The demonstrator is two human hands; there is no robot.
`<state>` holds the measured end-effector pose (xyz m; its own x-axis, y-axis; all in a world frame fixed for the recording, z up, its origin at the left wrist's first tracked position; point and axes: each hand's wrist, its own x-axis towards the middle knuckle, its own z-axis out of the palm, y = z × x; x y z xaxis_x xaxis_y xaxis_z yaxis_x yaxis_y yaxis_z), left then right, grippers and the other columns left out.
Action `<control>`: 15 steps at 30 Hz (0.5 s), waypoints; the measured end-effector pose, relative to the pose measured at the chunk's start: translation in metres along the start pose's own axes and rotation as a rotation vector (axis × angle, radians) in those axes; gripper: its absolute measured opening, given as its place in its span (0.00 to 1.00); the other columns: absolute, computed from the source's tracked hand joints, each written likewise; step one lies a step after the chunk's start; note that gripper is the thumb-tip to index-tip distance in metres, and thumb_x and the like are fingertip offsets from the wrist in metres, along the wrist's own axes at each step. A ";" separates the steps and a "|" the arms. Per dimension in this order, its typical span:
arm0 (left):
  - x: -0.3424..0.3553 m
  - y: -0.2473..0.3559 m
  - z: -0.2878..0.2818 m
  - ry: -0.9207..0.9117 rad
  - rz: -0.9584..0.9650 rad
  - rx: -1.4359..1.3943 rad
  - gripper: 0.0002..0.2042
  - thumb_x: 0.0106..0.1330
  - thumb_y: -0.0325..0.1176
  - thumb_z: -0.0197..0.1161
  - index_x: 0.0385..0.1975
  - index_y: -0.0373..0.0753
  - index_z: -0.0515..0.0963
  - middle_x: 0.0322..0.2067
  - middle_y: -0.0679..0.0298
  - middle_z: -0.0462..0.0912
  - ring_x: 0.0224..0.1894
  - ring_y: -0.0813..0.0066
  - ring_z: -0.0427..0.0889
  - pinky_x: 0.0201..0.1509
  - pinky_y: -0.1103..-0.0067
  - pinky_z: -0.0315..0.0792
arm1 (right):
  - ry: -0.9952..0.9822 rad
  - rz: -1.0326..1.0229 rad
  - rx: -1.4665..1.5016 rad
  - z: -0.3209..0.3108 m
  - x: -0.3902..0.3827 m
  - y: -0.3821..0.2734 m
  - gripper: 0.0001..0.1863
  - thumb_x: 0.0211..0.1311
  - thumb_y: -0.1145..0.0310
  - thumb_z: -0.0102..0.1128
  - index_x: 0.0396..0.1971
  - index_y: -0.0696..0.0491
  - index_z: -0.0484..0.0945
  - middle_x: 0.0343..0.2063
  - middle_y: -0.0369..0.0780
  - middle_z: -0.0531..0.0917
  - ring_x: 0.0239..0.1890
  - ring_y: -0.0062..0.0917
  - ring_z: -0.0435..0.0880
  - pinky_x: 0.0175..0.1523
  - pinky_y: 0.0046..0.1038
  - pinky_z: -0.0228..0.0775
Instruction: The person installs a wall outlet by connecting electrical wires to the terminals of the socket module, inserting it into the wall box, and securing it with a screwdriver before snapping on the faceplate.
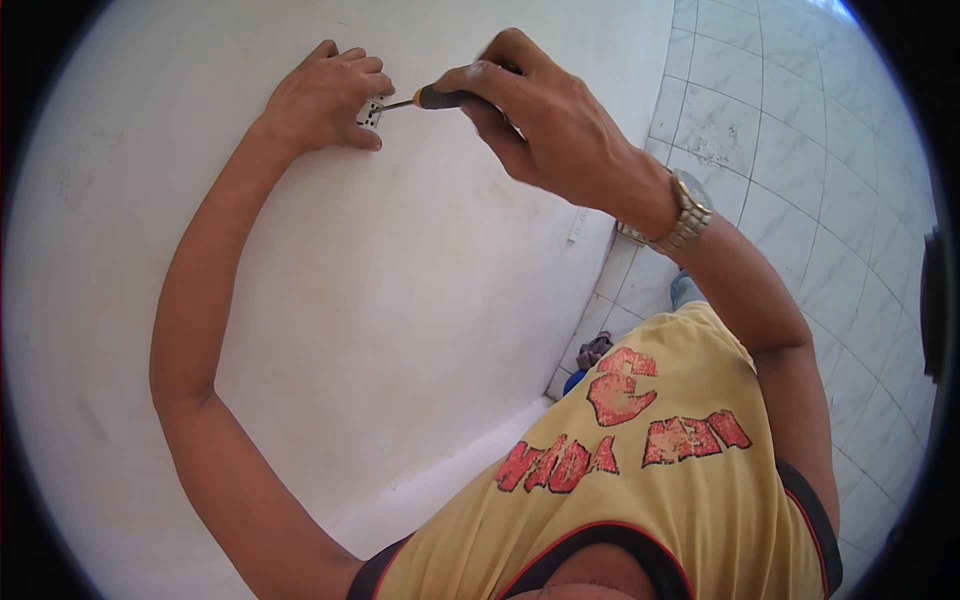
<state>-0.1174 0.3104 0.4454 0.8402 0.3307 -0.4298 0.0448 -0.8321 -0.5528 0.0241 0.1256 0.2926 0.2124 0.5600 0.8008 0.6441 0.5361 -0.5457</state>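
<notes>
Screwdriver (447,97): handle in dark, apparently matt plastic or rubber, with yellow-orange collar; shaft in slim, smooth grey metal. Socket plate (367,121): white, looks like smooth moulded plastic. Wristwatch (686,231): linked metal bracelet, polished, silver-toned with gold-toned touches; catches the light. Wall (380,300): white, matt, mostly smooth, looks painted; bears faint smudges and scuffs. Floor tiles (790,190): pale, grey-veined, look like glazed ceramic or polished stone; show a soft gloss. Jersey (690,370): yellow cloth, matt, with dark edging and red piping; carries red print, cracked and worn. Crumpled bundle (594,348): dark, matt cloth.

Black, seemingly orange-collared screwdriver handle (441,97)
</notes>
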 end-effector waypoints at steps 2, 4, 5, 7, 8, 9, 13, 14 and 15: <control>0.003 0.000 0.002 -0.021 -0.005 0.020 0.27 0.42 0.39 0.83 0.45 0.45 0.85 0.41 0.71 0.81 0.50 0.74 0.78 0.63 0.71 0.67 | 0.020 0.062 -0.059 0.006 0.001 0.007 0.11 0.68 0.69 0.64 0.47 0.56 0.81 0.44 0.47 0.79 0.24 0.35 0.83 0.31 0.34 0.78; 0.005 -0.003 0.007 -0.016 -0.006 -0.023 0.26 0.42 0.38 0.83 0.45 0.45 0.84 0.41 0.71 0.82 0.51 0.74 0.78 0.63 0.71 0.67 | 0.039 0.119 -0.117 0.009 0.002 0.007 0.12 0.67 0.69 0.65 0.48 0.56 0.81 0.45 0.47 0.79 0.24 0.35 0.83 0.31 0.34 0.79; 0.005 -0.006 0.012 -0.016 -0.012 -0.027 0.26 0.42 0.38 0.83 0.45 0.45 0.84 0.41 0.71 0.82 0.51 0.74 0.78 0.63 0.71 0.67 | 0.071 0.108 -0.053 0.008 0.002 0.004 0.11 0.67 0.69 0.65 0.46 0.55 0.82 0.42 0.46 0.79 0.23 0.34 0.83 0.30 0.34 0.78; 0.006 -0.010 0.021 0.052 0.025 -0.031 0.24 0.43 0.40 0.83 0.42 0.44 0.84 0.36 0.72 0.82 0.47 0.75 0.79 0.62 0.73 0.67 | 0.099 0.095 0.008 0.010 0.004 0.005 0.10 0.66 0.70 0.65 0.45 0.55 0.82 0.38 0.44 0.80 0.23 0.34 0.83 0.29 0.34 0.78; 0.007 -0.011 0.022 0.056 0.023 -0.035 0.24 0.43 0.40 0.83 0.42 0.44 0.84 0.36 0.72 0.82 0.47 0.75 0.79 0.62 0.73 0.67 | 0.077 0.048 0.015 0.015 0.003 0.008 0.09 0.66 0.69 0.66 0.43 0.54 0.82 0.34 0.43 0.80 0.22 0.34 0.82 0.28 0.34 0.77; 0.008 -0.012 0.023 0.040 0.014 -0.045 0.24 0.42 0.40 0.83 0.41 0.44 0.84 0.35 0.71 0.82 0.47 0.75 0.79 0.62 0.74 0.67 | 0.054 0.001 0.024 0.020 0.004 0.011 0.09 0.65 0.68 0.67 0.41 0.54 0.83 0.31 0.42 0.80 0.21 0.34 0.81 0.27 0.35 0.75; 0.011 -0.020 0.033 -0.036 -0.023 -0.060 0.26 0.42 0.38 0.83 0.45 0.43 0.84 0.42 0.71 0.81 0.50 0.74 0.78 0.64 0.70 0.66 | 0.022 0.042 -0.058 0.039 0.011 0.015 0.07 0.67 0.66 0.65 0.40 0.54 0.82 0.26 0.41 0.80 0.20 0.36 0.80 0.25 0.36 0.74; 0.008 -0.025 0.038 -0.033 -0.045 -0.074 0.26 0.42 0.38 0.83 0.45 0.43 0.84 0.42 0.71 0.81 0.50 0.74 0.78 0.64 0.70 0.66 | 0.015 0.084 -0.077 0.042 0.014 0.014 0.07 0.68 0.66 0.64 0.40 0.54 0.81 0.27 0.41 0.80 0.20 0.37 0.80 0.25 0.37 0.74; 0.004 -0.027 0.047 0.033 -0.021 -0.035 0.28 0.42 0.38 0.83 0.48 0.45 0.84 0.43 0.72 0.80 0.50 0.74 0.77 0.63 0.70 0.66 | 0.006 0.125 -0.095 0.046 0.017 0.013 0.07 0.69 0.66 0.63 0.39 0.54 0.81 0.27 0.42 0.80 0.19 0.38 0.79 0.25 0.37 0.74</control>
<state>-0.1407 0.3554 0.4255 0.8560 0.3337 -0.3948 0.0804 -0.8403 -0.5361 0.0019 0.1712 0.2878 0.2996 0.6149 0.7295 0.6788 0.3999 -0.6159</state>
